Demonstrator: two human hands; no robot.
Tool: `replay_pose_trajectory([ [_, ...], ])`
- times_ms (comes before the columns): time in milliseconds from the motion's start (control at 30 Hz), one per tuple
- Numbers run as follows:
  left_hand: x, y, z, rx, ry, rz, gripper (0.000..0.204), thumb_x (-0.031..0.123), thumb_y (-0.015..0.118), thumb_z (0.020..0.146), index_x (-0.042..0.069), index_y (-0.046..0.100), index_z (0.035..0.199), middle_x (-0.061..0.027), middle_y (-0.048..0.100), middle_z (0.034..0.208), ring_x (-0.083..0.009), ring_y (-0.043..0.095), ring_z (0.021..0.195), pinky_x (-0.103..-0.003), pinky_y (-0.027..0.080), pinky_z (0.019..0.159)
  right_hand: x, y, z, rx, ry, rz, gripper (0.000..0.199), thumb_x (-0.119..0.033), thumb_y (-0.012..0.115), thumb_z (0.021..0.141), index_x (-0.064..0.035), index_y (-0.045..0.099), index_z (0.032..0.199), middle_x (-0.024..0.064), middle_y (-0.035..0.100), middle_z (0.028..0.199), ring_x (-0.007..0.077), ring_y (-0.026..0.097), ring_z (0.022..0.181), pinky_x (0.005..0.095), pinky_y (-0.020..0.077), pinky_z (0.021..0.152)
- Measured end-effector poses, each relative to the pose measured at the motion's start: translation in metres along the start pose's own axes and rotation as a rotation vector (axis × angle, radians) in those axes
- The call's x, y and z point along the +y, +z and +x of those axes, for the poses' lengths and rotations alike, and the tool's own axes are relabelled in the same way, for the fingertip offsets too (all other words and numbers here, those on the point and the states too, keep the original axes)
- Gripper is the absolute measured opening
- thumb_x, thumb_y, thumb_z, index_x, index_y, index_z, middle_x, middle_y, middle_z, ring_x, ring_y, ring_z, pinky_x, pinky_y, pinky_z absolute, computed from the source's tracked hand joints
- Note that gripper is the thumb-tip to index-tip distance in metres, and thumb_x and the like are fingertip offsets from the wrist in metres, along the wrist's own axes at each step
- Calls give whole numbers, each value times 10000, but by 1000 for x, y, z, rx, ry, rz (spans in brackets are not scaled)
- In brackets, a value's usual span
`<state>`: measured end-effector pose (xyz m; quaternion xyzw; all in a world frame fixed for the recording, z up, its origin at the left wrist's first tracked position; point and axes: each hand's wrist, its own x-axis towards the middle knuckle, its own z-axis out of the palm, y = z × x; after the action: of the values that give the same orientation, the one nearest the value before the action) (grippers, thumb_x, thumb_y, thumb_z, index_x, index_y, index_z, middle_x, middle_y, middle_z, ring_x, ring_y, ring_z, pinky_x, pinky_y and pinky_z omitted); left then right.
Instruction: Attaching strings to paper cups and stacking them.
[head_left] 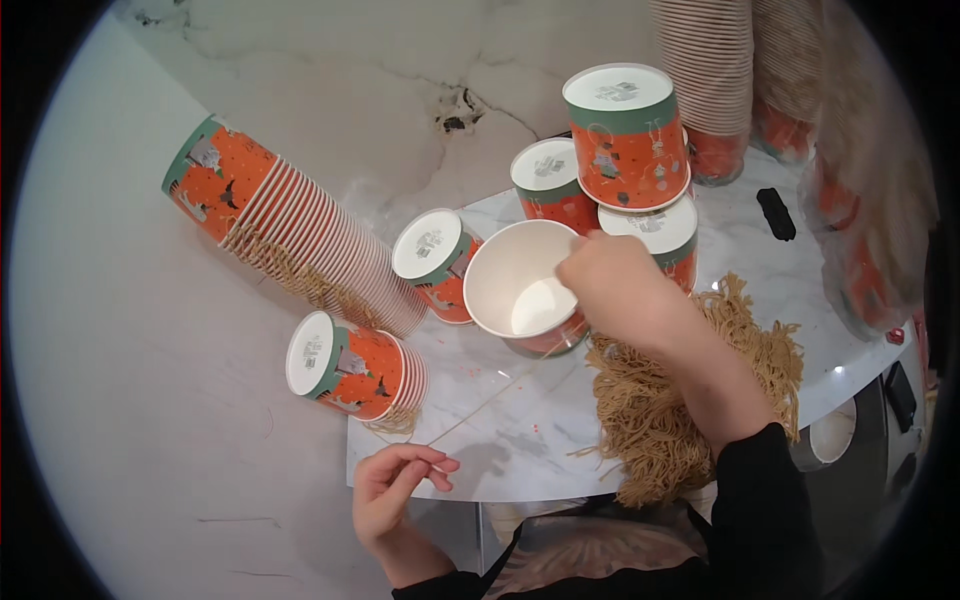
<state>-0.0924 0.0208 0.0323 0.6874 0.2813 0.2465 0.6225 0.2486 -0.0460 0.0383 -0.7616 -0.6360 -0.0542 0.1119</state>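
Near the front edge of the table, my left hand (pixel 395 490) pinches a thin tan string (pixel 490 402) between thumb and forefinger. The string stretches up to the lower right side of an open paper cup (pixel 508 275), white inside and orange and green outside. My right hand (pixel 615 285) closes over the right rim of this cup; its fingertips are mostly hidden. A large bundle of tan strings (pixel 655 430) lies beneath my right forearm. Just left of the open cup, a upside-down paper cup (pixel 430 250) stands close by.
Upside-down cups (pixel 625 130) are piled behind my right hand. A long slanting cup stack (pixel 310 230) and a shorter stack (pixel 355 365), both with strings around them, stand at left. Tall bagged stacks (pixel 705 80) rise at the far right. A black object (pixel 776 214) lies nearby.
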Motion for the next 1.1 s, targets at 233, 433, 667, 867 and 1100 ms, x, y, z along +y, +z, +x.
replay_pose_trajectory([
  [233,31,41,8,-20,42,330,131,-33,535,948,-43,633,1035,-126,740,906,-65,525,589,-208,451,575,-86,-5,-31,-341,-515,1132,227,-173,532,1005,-26,576,1171,160,642,987,336,642,959,427,518,782],
  [433,26,26,2,23,72,-67,133,13,483,1003,-16,538,1121,-255,716,1006,-157,626,631,-258,513,633,-77,-6,-27,-76,-497,1098,157,-174,597,951,-28,612,1007,132,632,871,300,648,782,394,508,712],
  [667,5,19,25,101,65,21,162,81,527,1025,-47,622,997,-202,735,845,-142,634,596,-244,506,590,-53,-15,-22,176,-376,861,123,-160,665,895,-38,664,891,111,631,821,294,625,835,402,491,730],
  [867,-4,29,40,47,88,110,228,139,532,1042,-15,669,945,-51,652,680,-41,522,542,-184,362,485,-50,0,-19,120,-536,808,376,-232,688,911,5,608,1192,135,680,1029,317,605,1110,420,484,943],
  [1100,6,49,55,43,153,151,318,215,514,1062,10,630,848,4,578,629,-37,476,488,-188,320,444,-73,9,-13,-219,-400,1191,299,-202,636,962,-6,533,1162,162,688,951,276,694,844,376,530,744],
])
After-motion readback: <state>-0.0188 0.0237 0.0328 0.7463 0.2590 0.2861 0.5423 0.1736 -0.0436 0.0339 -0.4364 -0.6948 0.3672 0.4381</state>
